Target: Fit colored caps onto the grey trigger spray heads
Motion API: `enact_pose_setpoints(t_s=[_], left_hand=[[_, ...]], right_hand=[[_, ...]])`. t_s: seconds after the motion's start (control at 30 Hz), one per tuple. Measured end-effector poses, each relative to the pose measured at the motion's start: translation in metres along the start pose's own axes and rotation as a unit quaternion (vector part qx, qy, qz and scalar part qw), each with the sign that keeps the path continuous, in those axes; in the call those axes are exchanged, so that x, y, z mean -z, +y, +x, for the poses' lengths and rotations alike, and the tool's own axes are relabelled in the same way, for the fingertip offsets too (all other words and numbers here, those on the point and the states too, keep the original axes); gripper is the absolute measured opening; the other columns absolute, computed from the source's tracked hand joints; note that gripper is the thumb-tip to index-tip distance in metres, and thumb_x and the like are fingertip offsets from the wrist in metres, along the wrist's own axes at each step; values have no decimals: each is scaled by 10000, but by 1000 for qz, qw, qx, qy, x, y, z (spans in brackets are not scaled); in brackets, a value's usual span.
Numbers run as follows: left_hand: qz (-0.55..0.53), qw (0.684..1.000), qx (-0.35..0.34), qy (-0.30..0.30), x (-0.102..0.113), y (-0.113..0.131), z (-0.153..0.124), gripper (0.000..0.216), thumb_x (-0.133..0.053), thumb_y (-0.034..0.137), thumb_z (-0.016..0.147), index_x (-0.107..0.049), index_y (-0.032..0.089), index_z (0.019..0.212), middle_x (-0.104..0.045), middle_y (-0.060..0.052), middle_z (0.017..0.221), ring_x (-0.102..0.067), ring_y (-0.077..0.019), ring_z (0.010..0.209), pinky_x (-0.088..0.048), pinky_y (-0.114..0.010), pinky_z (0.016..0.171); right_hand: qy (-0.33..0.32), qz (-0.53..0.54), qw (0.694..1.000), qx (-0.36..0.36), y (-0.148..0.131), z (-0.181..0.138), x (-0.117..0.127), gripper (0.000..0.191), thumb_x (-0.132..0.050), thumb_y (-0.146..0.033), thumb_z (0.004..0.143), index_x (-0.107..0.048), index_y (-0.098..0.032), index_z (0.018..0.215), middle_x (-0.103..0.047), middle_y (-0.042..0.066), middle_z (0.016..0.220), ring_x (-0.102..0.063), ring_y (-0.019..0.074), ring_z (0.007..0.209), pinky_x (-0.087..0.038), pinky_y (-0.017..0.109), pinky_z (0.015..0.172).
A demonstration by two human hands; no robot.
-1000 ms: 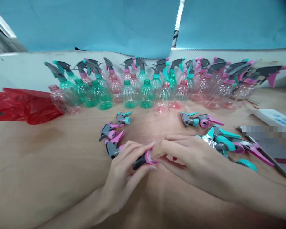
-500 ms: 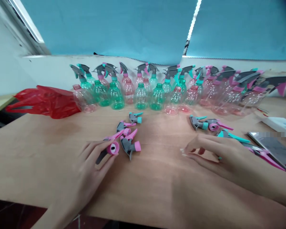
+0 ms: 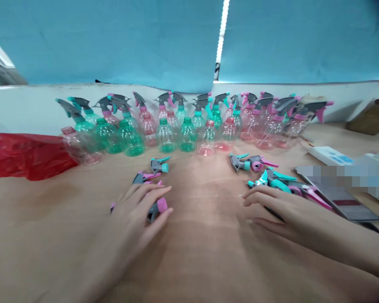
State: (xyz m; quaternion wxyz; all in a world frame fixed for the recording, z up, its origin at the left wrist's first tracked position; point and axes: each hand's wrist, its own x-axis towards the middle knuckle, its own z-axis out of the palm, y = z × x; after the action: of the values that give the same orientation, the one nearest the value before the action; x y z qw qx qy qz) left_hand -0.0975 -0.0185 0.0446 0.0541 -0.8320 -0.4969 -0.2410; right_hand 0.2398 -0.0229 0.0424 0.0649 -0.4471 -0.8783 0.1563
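Observation:
My left hand [image 3: 135, 210] lies with fingers stretched out over a grey spray head with a pink collar [image 3: 159, 206]; its pink trigger tip pokes out at the hand's left side. Just beyond it lies a small cluster of spray heads [image 3: 158, 166]. My right hand [image 3: 268, 206] rests on the wooden table [image 3: 202, 235] with fingers extended and nothing in it, touching the near edge of a pile of teal and pink spray heads [image 3: 273, 179]. A row of green and pink plastic bottles [image 3: 164, 134], some capped with spray heads, stands along the back.
A red plastic bag [image 3: 25, 155] lies at the left. At the right are a white box [image 3: 330, 155], a dark flat sheet [image 3: 344, 200] and a brown box [image 3: 371, 115]. A blue curtain [image 3: 129, 38] hangs behind the white ledge.
Both hands held one pink-collared spray head together, then parted. My left hand carried it left and laid it by the left cluster; my right hand moved to the right pile.

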Motion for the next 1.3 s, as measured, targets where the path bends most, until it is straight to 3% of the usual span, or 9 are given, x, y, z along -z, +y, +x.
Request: enact_pose_setpoints(t_s=[0.1, 0.2, 0.33, 0.5, 0.6, 0.67, 0.77, 0.93, 1.3], left_hand=[[-48, 991, -55, -108, -19, 29, 46, 273, -522, 319, 900, -558, 226, 1154, -607, -56, 1117, -551, -237, 1051, -457, -387, 885], [-72, 980, -104, -151, -54, 57, 89, 238, -555, 259, 882, -585, 178, 1103, -619, -68, 1063, -562, -230, 1028, -462, -359, 883], [-87, 974, -143, -152, -104, 86, 137, 267, -545, 253, 883, -564, 154, 1130, -587, -100, 1127, -540, -244, 1063, -450, -364, 893], [-101, 973, -163, -126, -140, 111, 178, 440, -490, 408, 914, -472, 153, 1272, -554, -123, 1191, -492, -264, 1125, -392, -397, 955], [-107, 972, -169, -120, -154, 123, 194, 495, -371, 481, 947, -429, 170, 1327, -467, -124, 1353, -395, -264, 1253, -299, -414, 1043], [-109, 971, -172, -126, -164, 128, 203, 524, -302, 516, 955, -421, 188, 1346, -408, -115, 1421, -314, -272, 1319, -238, -439, 1077], [-112, 965, -179, -157, -178, 133, 210, 542, -260, 554, 948, -455, 228, 1334, -434, -97, 1415, -339, -287, 1309, -261, -471, 1053], [-121, 955, -189, -192, -176, 130, 197, 541, -217, 555, 954, -423, 264, 1361, -424, -75, 1434, -389, -275, 1288, -308, -469, 1025], [-104, 962, -144, -206, -124, 79, 136, 553, -260, 536, 955, -380, 217, 1390, -420, -95, 1438, -341, -253, 1335, -290, -449, 1070]], right_hand=[[-25, 6, 1000, 5, -9, -3, 4, 228, -355, -293, 961, -575, -238, 932, -571, 36, 1108, -561, 179, 1004, -485, 334, 805], [-28, 14, 999, -18, -12, -6, 5, 207, -362, -237, 952, -558, -200, 894, -576, 53, 1032, -574, 178, 909, -488, 342, 753], [4, 27, 999, -23, -2, -11, 1, 167, -415, -194, 921, -571, -191, 860, -593, 47, 959, -588, 172, 841, -498, 329, 707], [151, -29, 988, -23, 36, -22, -4, 129, -501, -258, 897, -586, -191, 967, -566, 110, 1207, -551, 238, 1089, -486, 405, 863], [227, -103, 965, -86, 66, -30, -11, 551, -569, -535, 812, -503, -176, 1225, -444, 168, 1372, -433, 331, 1241, -395, 521, 977], [223, -116, 957, -144, 79, -33, -17, 856, -536, -699, 725, -386, -151, 1365, -339, 207, 1450, -294, 386, 1335, -340, 572, 1009], [181, -100, 955, -212, 84, -33, -27, 1006, -446, -788, 696, -254, -156, 1455, -212, 214, 1515, -173, 423, 1374, -277, 647, 1010], [171, -84, 954, -232, 75, -18, -35, 972, -389, -797, 719, -245, -187, 1463, -236, 195, 1514, -182, 397, 1380, -208, 662, 1033], [184, -72, 970, -142, 40, 20, -38, 932, -405, -780, 729, -378, -130, 1396, -388, 181, 1445, -284, 360, 1352, -216, 608, 1063]])
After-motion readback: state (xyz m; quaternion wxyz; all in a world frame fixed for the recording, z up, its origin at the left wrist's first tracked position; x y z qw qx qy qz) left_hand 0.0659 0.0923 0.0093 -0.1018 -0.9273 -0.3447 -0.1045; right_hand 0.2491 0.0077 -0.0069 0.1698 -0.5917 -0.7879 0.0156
